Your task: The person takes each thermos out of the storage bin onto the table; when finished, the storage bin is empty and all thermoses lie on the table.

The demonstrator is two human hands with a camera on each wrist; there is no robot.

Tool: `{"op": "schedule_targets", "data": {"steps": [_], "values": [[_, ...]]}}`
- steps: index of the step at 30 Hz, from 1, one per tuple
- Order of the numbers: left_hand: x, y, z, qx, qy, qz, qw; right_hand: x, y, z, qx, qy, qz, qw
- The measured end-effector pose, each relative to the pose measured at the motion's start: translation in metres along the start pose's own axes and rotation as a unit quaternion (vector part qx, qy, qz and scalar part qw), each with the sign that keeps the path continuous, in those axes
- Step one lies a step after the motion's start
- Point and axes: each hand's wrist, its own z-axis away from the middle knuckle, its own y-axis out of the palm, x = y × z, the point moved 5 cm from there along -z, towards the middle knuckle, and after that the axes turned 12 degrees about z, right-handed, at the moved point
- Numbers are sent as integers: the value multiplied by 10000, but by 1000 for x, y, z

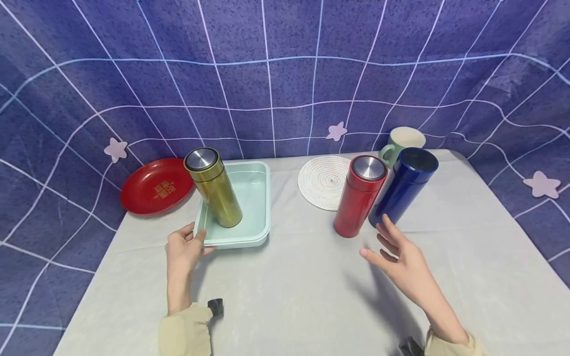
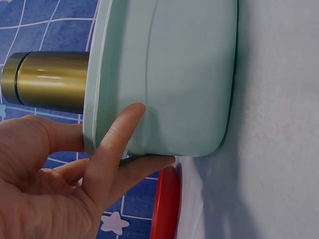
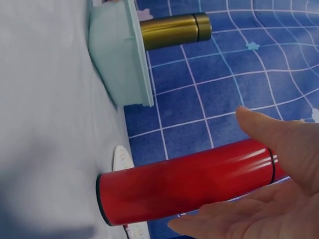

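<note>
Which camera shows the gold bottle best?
The head view: the gold bottle shows whole there, silver lid up, standing in the mint tray whose corner the left hand grips. The left wrist view shows only its upper part past the tray's rim; the right wrist view shows it small and far off.

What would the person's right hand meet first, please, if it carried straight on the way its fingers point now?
Most likely the red flask: the open right hand points up and slightly left at its base. The blue flask stands close beside it, so depth leaves some doubt.
</note>
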Motion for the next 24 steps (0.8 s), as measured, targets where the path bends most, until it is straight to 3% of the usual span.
{"op": "schedule_targets", "data": {"steps": [15,24], "values": [[-1,-1,-1,-46,-41,79,10000,25,30,3,789,-567,-220,9950],[1,-2,0,-64,38,0,10000,50,40,-25,802,-1225,-295,9888]]}}
